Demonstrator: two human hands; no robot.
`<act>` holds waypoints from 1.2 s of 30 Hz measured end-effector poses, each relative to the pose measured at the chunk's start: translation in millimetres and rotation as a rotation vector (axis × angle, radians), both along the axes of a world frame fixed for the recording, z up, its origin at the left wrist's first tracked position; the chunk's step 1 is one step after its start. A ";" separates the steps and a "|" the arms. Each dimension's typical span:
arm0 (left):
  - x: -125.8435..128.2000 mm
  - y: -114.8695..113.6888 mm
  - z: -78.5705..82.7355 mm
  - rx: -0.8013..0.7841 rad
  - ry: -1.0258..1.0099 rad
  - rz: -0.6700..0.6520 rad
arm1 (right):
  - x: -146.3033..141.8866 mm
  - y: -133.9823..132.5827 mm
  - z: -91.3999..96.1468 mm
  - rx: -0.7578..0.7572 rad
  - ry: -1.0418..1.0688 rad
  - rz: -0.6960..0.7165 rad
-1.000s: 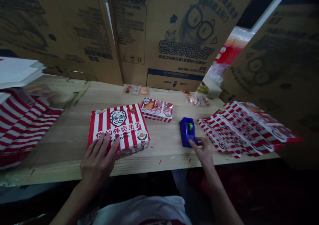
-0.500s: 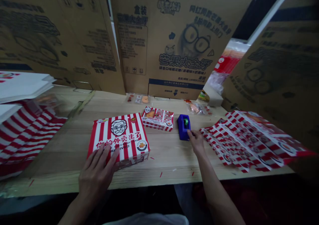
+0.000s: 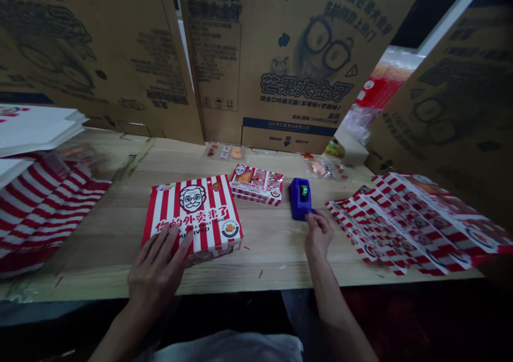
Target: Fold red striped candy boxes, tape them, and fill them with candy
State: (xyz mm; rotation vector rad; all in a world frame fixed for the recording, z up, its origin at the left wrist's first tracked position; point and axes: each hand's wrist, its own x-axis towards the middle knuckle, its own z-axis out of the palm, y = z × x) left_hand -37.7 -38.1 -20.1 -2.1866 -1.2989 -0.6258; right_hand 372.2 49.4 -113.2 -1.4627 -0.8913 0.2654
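Note:
My left hand (image 3: 158,263) lies with its fingers stretched over the near left part of a closed red-and-white striped box (image 3: 210,207), which bears a printed face. My right hand (image 3: 319,234) is pinched at the front end of a blue tape dispenser (image 3: 298,204), where the tape comes off; the strip itself is too thin to make out clearly. A green roll of tape (image 3: 304,190) sits in the dispenser. Between box and dispenser, slightly farther back, rests a smaller printed box (image 3: 256,185).
Flat striped printed cartons (image 3: 417,228) fan out at right. More striped cartons (image 3: 52,207) and white sheets (image 3: 36,130) are stacked at left. Clear packets (image 3: 224,151) lie at the back, before tall cardboard boxes (image 3: 296,73). Small red scraps dot the wooden table (image 3: 216,282).
My right hand has drawn slightly toward me from the dispenser's front edge, fingers still pinched. My left hand stays on the striped box. The view has shifted a little.

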 end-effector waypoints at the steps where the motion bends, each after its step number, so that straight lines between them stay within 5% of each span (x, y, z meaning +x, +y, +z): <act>1: 0.9 -0.4 1.2 0.002 0.005 0.003 | -1.8 -4.9 -3.7 0.005 0.028 -0.034; 8: 8.0 -2.1 7.7 -0.017 -0.008 0.030 | 0.8 -14.0 -10.4 -0.064 0.082 -0.074; 12: 9.8 -3.3 6.6 -0.048 -0.053 0.040 | -13.5 -23.4 15.9 -0.036 0.078 -0.005; 14: 10.2 -4.0 6.0 -0.067 -0.061 0.035 | -32.1 -27.2 50.6 -0.017 0.002 0.201; 19: 10.1 -4.8 5.6 -0.098 -0.051 0.062 | -118.9 -18.5 170.4 -0.073 -0.642 1.269; 21: 10.4 -4.5 5.3 -0.115 -0.075 0.055 | -158.7 -13.4 199.7 -0.054 -0.904 1.535; 23: 10.9 -3.7 4.5 -0.118 -0.086 0.044 | -191.6 -10.7 209.2 -0.011 -1.164 1.669; 26: 11.3 -1.8 2.7 -0.082 -0.075 0.037 | -222.2 -9.5 201.1 0.037 -1.497 1.674; 29: 11.6 -0.3 1.5 -0.053 -0.076 0.041 | -234.6 -8.9 193.3 0.067 -1.730 1.495; 36: 12.4 -3.2 6.1 -0.093 -0.164 0.039 | -242.8 -8.6 208.6 0.062 -1.934 1.336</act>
